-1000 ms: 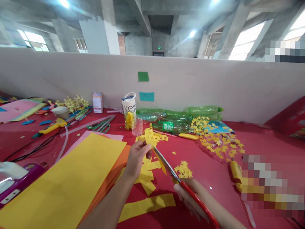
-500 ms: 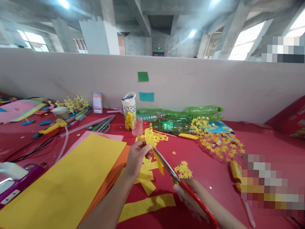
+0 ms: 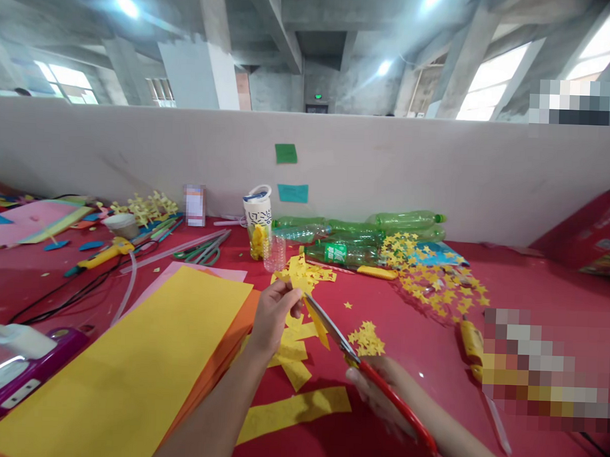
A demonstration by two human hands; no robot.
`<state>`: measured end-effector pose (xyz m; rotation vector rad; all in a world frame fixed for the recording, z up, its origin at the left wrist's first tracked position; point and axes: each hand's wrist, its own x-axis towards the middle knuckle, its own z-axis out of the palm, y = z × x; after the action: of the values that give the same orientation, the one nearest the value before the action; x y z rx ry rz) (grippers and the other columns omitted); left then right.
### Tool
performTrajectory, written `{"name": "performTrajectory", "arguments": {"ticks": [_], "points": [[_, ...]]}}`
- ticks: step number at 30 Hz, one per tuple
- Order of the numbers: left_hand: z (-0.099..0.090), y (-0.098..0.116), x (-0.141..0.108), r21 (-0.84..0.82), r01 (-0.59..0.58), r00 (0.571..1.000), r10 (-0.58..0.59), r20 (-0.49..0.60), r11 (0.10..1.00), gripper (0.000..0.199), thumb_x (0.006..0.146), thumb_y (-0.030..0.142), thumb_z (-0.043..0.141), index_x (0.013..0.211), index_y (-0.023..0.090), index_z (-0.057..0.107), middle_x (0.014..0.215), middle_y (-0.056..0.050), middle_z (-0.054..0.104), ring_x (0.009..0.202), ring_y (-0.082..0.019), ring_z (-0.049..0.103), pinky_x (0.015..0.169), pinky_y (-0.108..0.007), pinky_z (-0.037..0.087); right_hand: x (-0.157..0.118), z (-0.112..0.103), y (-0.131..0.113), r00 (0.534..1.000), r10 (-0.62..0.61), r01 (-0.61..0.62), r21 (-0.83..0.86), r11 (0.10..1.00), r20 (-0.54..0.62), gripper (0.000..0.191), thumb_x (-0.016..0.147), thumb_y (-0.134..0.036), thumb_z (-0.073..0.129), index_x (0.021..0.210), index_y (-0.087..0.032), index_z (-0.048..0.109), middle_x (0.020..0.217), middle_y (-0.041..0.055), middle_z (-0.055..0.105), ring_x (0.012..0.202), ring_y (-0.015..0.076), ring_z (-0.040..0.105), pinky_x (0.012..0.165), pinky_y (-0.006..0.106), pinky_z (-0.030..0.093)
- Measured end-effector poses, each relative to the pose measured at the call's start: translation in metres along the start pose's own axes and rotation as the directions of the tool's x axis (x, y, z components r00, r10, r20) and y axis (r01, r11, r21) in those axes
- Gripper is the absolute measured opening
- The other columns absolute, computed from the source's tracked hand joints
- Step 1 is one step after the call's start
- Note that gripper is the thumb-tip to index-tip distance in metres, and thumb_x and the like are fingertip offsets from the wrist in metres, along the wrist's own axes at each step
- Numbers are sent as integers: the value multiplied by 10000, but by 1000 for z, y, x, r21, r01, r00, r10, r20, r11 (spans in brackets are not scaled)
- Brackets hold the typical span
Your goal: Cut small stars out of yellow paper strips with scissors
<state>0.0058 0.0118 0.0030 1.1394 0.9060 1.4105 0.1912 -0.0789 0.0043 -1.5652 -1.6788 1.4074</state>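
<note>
My left hand point(image 3: 277, 312) pinches a piece of yellow paper point(image 3: 318, 322) over the middle of the red table. Red-handled scissors point(image 3: 396, 402) are gripped in my right hand point(image 3: 379, 391), their blade tips touching the paper beside my left fingertips. Just beyond my right hand lies a small pile of yellow stars point(image 3: 367, 339). Yellow paper scraps point(image 3: 311, 272) are heaped behind my left hand, and cut yellow pieces point(image 3: 291, 353) lie below it. A long yellow strip point(image 3: 298, 411) rests nearer the front edge.
Yellow sheets point(image 3: 130, 356) cover the left front, near a purple power strip point(image 3: 34, 372). A white tumbler point(image 3: 258, 220) and green bottles point(image 3: 349, 252) stand or lie along the partition point(image 3: 138, 143). More stars point(image 3: 433, 276) and a yellow glue gun point(image 3: 471, 341) are right.
</note>
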Motion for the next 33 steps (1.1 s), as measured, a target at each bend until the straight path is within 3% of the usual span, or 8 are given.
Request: {"name": "performTrajectory", "arguments": {"ticks": [8, 15, 21, 28, 33], "points": [[3, 1, -2, -59, 12, 1000, -11, 3, 998, 103, 696, 238, 593, 678, 159, 530, 502, 41, 525, 447, -74, 446, 486, -216, 358, 3, -3, 7, 996, -30, 29, 14, 999, 79, 476, 767, -633, 422, 601, -189, 388, 382, -78, 362, 294, 43, 356, 314, 160, 242], [9, -1, -8, -95, 26, 999, -22, 41, 995, 116, 699, 229, 601, 721, 165, 506, 479, 53, 504, 442, -78, 437, 481, -218, 357, -2, 1, 13, 998, -53, 51, 79, 996, 17, 487, 781, -645, 372, 650, -177, 407, 461, -76, 383, 320, 30, 352, 312, 137, 252], [12, -1, -11, -31, 42, 994, -38, 106, 999, 167, 711, 243, 579, 590, 151, 511, 479, 31, 497, 450, -81, 435, 484, -227, 359, -3, 1, 9, 1000, -11, 10, 80, 997, 8, 484, 764, -652, 384, 657, -181, 410, 467, -72, 395, 326, 36, 358, 316, 139, 263], [11, -2, -10, -82, 59, 994, -51, 102, 995, 147, 701, 223, 581, 591, 154, 511, 460, 36, 484, 445, -81, 421, 481, -227, 344, -4, -4, 3, 995, -80, 77, 44, 996, 54, 488, 775, -645, 372, 619, -182, 389, 450, -68, 400, 328, 36, 368, 320, 140, 240], [9, -3, -9, -67, 64, 992, -56, 111, 996, 167, 704, 216, 586, 573, 154, 504, 444, 39, 473, 433, -80, 418, 491, -235, 337, -2, -3, 4, 998, -41, 38, 62, 997, 49, 481, 765, -648, 381, 635, -186, 402, 430, -74, 395, 314, 41, 361, 316, 143, 260]]}}
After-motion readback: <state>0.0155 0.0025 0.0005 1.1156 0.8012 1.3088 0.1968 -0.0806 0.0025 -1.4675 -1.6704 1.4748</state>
